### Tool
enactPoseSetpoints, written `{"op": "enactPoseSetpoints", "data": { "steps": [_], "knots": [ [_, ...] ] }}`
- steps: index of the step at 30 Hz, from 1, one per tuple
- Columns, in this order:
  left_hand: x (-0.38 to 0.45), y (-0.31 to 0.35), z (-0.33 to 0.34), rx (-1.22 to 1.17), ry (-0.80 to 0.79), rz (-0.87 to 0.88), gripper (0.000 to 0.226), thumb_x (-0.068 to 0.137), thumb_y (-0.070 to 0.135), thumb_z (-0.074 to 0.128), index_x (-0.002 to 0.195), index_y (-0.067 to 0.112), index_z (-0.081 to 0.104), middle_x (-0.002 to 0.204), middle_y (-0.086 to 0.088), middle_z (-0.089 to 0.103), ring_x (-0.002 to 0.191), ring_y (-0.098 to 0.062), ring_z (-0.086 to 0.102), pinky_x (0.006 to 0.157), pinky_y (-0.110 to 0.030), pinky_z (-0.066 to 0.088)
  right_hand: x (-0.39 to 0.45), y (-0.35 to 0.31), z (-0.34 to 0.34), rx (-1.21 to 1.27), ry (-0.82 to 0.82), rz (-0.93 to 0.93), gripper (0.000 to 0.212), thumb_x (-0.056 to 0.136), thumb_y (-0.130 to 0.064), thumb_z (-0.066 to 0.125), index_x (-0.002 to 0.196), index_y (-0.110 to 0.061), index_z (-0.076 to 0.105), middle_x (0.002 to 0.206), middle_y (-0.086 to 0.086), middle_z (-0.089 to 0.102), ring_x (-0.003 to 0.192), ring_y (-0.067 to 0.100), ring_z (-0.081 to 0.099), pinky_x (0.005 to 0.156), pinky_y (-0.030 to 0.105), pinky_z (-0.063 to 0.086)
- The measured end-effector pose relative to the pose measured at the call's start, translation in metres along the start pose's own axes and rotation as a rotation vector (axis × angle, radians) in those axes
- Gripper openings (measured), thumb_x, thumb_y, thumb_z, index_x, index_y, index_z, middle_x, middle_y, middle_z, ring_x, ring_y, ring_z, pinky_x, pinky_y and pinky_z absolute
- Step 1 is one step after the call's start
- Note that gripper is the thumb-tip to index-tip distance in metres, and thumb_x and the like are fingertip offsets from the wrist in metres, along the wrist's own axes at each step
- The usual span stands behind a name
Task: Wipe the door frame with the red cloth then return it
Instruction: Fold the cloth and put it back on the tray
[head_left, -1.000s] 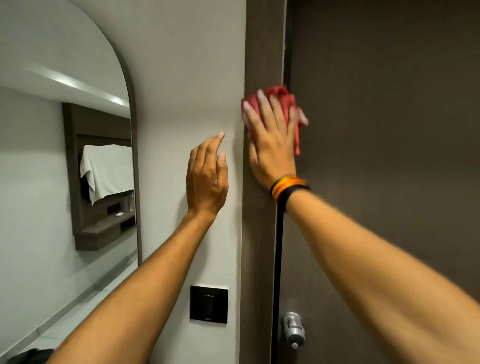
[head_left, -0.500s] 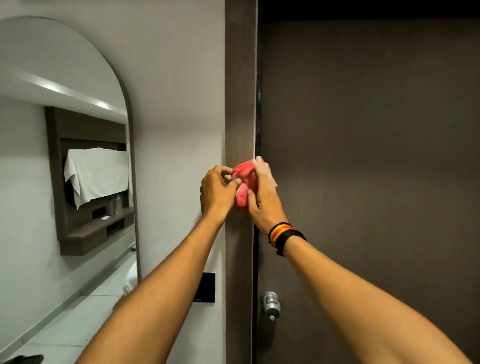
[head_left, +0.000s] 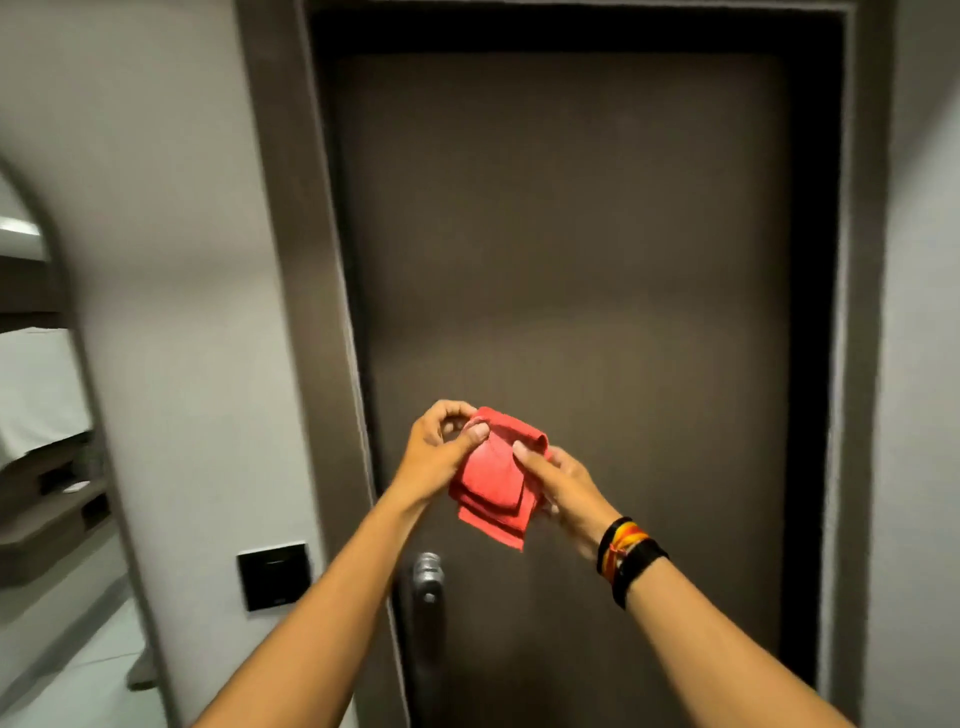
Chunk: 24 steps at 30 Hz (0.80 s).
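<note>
The red cloth (head_left: 492, 482) hangs folded in layers between both hands, in front of the dark brown door (head_left: 571, 260). My left hand (head_left: 439, 452) pinches its upper left corner. My right hand (head_left: 558, 483) grips its right edge, with striped bands on the wrist. Both hands are held away from the door frame (head_left: 291, 260), whose left post runs up beside my left hand. The frame's right post (head_left: 860, 312) and top rail are also in sight.
A metal door handle (head_left: 427, 577) sits below the cloth. A black wall switch panel (head_left: 274, 574) is on the white wall left of the frame. An arched mirror (head_left: 47, 415) at far left reflects a shelf and a white towel.
My right hand left the frame with the cloth, and my left hand took hold of it too. Both hands drew back to the middle of the door; the view widened.
</note>
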<state>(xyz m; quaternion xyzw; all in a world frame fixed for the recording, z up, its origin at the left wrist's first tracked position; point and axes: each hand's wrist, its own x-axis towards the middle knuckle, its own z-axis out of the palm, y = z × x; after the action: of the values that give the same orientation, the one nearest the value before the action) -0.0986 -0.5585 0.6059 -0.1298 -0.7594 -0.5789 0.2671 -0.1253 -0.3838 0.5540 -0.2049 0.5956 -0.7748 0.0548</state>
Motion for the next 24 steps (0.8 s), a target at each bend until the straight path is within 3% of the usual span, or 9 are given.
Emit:
{"op": "enactPoseSetpoints", "data": {
  "steps": [4, 6, 10, 12, 14, 16, 18, 21, 24],
  "knots": [
    [-0.044, -0.062, 0.128, -0.076, -0.125, -0.264, 0.020, 0.093, -0.007, 0.068, 0.111, 0.000, 0.063, 0.096, -0.014, 0.066, 0.087, -0.020, 0.060, 0.077, -0.022, 0.051, -0.063, 0.052, -0.102, 0.000, 0.289, 0.212, 0.026, 0.092, -0.027, 0.073, 0.110, -0.007, 0.074, 0.095, 0.011, 0.078, 0.071, 0.014, 0.072, 0.057, 0.020, 0.057],
    [-0.086, -0.099, 0.210, -0.040, -0.249, -0.449, 0.019, 0.097, -0.001, 0.066, 0.116, -0.002, 0.065, 0.095, -0.013, 0.065, 0.077, -0.016, 0.059, 0.063, -0.016, 0.051, -0.107, 0.088, -0.171, -0.035, 0.525, 0.300, 0.025, 0.090, -0.015, 0.075, 0.109, 0.002, 0.073, 0.095, 0.016, 0.074, 0.068, 0.016, 0.067, 0.054, 0.020, 0.056],
    [-0.179, -0.154, 0.344, 0.074, -0.513, -0.780, 0.005, 0.100, 0.013, 0.065, 0.100, 0.009, 0.064, 0.080, -0.012, 0.061, 0.058, -0.015, 0.051, 0.043, -0.020, 0.045, -0.204, 0.153, -0.280, -0.043, 0.738, 0.499, 0.001, 0.090, -0.002, 0.070, 0.091, -0.002, 0.069, 0.085, 0.016, 0.069, 0.067, 0.022, 0.062, 0.063, 0.028, 0.053],
    [-0.236, -0.181, 0.411, 0.127, -0.622, -0.900, 0.009, 0.099, 0.013, 0.065, 0.095, 0.009, 0.058, 0.074, -0.009, 0.057, 0.057, -0.018, 0.051, 0.039, -0.023, 0.046, -0.262, 0.191, -0.331, -0.082, 0.837, 0.625, 0.017, 0.089, 0.002, 0.066, 0.075, -0.007, 0.067, 0.073, 0.010, 0.066, 0.065, 0.023, 0.060, 0.064, 0.028, 0.051],
    [-0.303, -0.201, 0.473, 0.135, -0.719, -1.043, 0.010, 0.099, 0.016, 0.066, 0.101, 0.012, 0.057, 0.087, -0.010, 0.063, 0.071, -0.026, 0.063, 0.047, -0.035, 0.058, -0.324, 0.230, -0.377, -0.089, 0.940, 0.766, 0.020, 0.088, 0.002, 0.061, 0.072, -0.009, 0.065, 0.075, 0.011, 0.066, 0.074, 0.026, 0.061, 0.074, 0.034, 0.054],
    [-0.369, -0.217, 0.524, 0.195, -0.780, -1.090, 0.016, 0.096, 0.018, 0.068, 0.111, 0.014, 0.064, 0.111, -0.013, 0.070, 0.100, -0.032, 0.070, 0.081, -0.047, 0.064, -0.389, 0.267, -0.411, -0.071, 1.067, 0.897, 0.020, 0.090, -0.001, 0.056, 0.073, -0.009, 0.063, 0.084, 0.015, 0.063, 0.083, 0.027, 0.060, 0.080, 0.037, 0.051],
    [-0.433, -0.228, 0.571, 0.239, -0.842, -1.104, 0.025, 0.095, 0.014, 0.063, 0.119, 0.014, 0.069, 0.124, -0.012, 0.072, 0.117, -0.031, 0.069, 0.102, -0.038, 0.056, -0.449, 0.301, -0.441, -0.058, 1.216, 0.970, 0.021, 0.092, -0.001, 0.054, 0.074, -0.007, 0.065, 0.087, 0.015, 0.061, 0.086, 0.026, 0.058, 0.079, 0.036, 0.047],
    [-0.505, -0.243, 0.612, 0.231, -0.953, -1.162, 0.042, 0.094, 0.004, 0.054, 0.133, 0.013, 0.065, 0.132, -0.012, 0.070, 0.119, -0.030, 0.068, 0.104, -0.035, 0.055, -0.516, 0.343, -0.469, -0.050, 1.342, 1.087, 0.021, 0.094, -0.006, 0.056, 0.105, 0.005, 0.071, 0.102, 0.023, 0.070, 0.094, 0.033, 0.063, 0.086, 0.042, 0.050],
    [-0.555, -0.268, 0.635, 0.222, -1.059, -1.202, 0.047, 0.094, 0.002, 0.052, 0.137, 0.017, 0.063, 0.121, -0.006, 0.072, 0.104, -0.022, 0.069, 0.091, -0.028, 0.057, -0.558, 0.388, -0.487, -0.060, 1.446, 1.130, 0.021, 0.088, 0.003, 0.062, 0.104, 0.010, 0.073, 0.110, 0.032, 0.072, 0.100, 0.044, 0.067, 0.093, 0.047, 0.053]
  ]
}}
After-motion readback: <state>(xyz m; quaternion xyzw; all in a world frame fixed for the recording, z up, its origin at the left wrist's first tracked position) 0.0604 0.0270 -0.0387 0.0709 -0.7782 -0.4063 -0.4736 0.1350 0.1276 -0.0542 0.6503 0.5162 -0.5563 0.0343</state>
